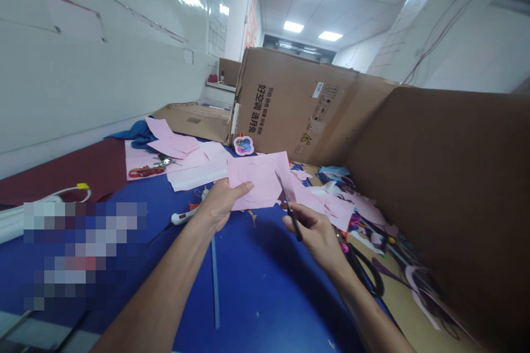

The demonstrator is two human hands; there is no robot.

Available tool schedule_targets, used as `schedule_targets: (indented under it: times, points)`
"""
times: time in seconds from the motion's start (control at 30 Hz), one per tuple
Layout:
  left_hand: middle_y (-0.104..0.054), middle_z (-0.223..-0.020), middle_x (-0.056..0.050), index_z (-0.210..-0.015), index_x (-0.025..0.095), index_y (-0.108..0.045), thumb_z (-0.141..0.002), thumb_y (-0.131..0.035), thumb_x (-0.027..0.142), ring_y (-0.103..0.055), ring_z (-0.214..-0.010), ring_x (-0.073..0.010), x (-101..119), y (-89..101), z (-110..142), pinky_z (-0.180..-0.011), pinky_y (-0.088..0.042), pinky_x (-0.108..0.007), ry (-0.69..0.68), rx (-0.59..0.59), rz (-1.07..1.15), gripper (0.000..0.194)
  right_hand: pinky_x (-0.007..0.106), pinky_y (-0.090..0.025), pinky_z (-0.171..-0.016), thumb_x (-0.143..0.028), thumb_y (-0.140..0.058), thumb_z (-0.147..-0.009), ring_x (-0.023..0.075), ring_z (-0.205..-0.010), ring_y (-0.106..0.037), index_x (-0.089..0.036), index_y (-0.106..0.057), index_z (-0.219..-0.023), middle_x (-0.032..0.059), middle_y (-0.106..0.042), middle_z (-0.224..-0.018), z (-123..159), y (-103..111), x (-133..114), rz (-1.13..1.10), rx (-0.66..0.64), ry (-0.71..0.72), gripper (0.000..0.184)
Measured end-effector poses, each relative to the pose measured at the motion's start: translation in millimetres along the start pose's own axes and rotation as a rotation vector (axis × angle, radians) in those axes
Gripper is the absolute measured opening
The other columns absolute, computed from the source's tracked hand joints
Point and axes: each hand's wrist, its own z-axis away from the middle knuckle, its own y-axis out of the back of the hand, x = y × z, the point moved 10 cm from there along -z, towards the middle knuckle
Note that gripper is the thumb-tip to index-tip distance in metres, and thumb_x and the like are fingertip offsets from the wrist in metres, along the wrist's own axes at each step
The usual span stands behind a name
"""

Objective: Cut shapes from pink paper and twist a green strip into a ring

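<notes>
My left hand (221, 201) grips the left edge of a pink paper sheet (259, 185), its thumb lying on top. A rounded, flower-like outline is drawn faintly on the sheet. In my right hand (317, 229) is a pair of scissors (292, 212) with black handles. Their blades point up and reach the sheet's right part, where a strip stands folded away from the rest. Just left of my left hand lies a white glue gun (184, 216), partly hidden behind that hand.
Pink paper pieces (178, 146) and red-handled pliers (147, 171) lie at the back left. A flower-shaped badge (243, 145) leans by a large cardboard box (290, 105). Scraps (339, 207) and large black-handled scissors (368, 270) are on the right. A blue-grey strip (215, 287) lies in front.
</notes>
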Motion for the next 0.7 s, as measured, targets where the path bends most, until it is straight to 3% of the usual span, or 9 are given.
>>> schedule_targets:
  times: [0.27, 0.7]
  points:
    - [-0.083, -0.102, -0.017, -0.105, 0.010, -0.081, -0.072, -0.090, 0.022, -0.077, -0.100, -0.0311, -5.5, -3.5, 1.3, -0.098, -0.057, -0.046, 0.041, 0.009, 0.058, 0.037, 0.030, -0.033, -0.061, -0.056, -0.081, -0.079, 0.0160, -0.067, -0.046, -0.017, -0.081, -0.114, 0.0007, -0.058, -0.070, -0.6, 1.5, 0.2, 0.011, 0.009, 0.020, 0.052]
    - [-0.082, -0.108, -0.019, -0.106, 0.009, -0.081, -0.068, -0.094, 0.023, -0.076, -0.109, -0.0339, -6.0, -5.0, 2.2, -0.106, -0.054, -0.050, 0.043, 0.016, 0.092, 0.043, 0.029, -0.037, -0.061, -0.054, -0.083, -0.077, 0.0154, -0.067, -0.048, -0.018, -0.082, -0.113, 0.0011, -0.062, -0.074, -1.8, 2.5, 0.8, -0.004, 0.016, 0.013, 0.051]
